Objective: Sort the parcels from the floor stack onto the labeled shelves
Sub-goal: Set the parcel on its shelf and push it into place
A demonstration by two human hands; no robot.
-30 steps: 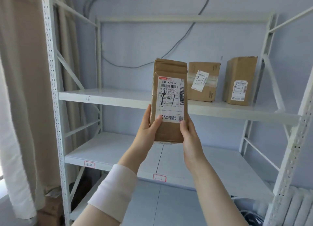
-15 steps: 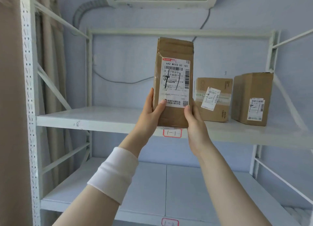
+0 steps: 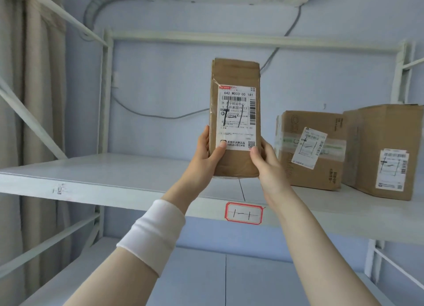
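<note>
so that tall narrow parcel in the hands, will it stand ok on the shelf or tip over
Probably tippy: the held parcel is tall and narrow, on its small end. Likely light, since the left hand and right hand grip only its lower edges. Creased cardboard looks fairly stiff.

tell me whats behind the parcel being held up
Behind the parcel: the blue wall, a grey cable running along it, and the rear of the shelf. The cable's stretch directly behind the parcel is covered, as is that patch of wall.
</note>
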